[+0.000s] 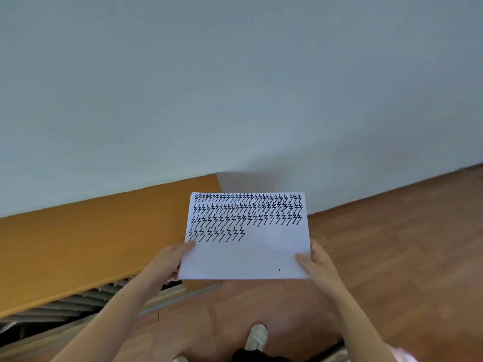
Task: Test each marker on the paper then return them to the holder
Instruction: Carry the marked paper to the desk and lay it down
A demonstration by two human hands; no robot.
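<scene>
Both hands share one load. Left hand (171,259) pinches the lower left edge of the white rectangular sheet of paper (251,254), its thumb lying on the upper face and the fingers curled out of sight beneath; right hand (315,262) does the same at the lower right edge, thumb on top near the corner. Neither hand holds anything else.

From that grip the sheet runs away from the person, held in the air and roughly flat, with its long axis across the body from one hand to the other. Its far half is filled with rows of black zigzag marker strokes (247,212): three full rows and a short fourth that stops on the left side. The near half is bare apart from one tiny dark speck by the right thumb.

Below the sheet lies a brown wood-plank floor (392,244), with an orange-brown wooden board (104,231) slanting along the left and a pale grey-white wall (235,87) beyond. One white shoe (257,335) shows at the bottom.

No marker and no holder are in view, so which way they lie from either hand cannot be told. Judging by the unfinished fourth row, testing may not be complete; the sheet would likely need setting down flat, bare half toward the person, and both hands are equally near for that.
</scene>
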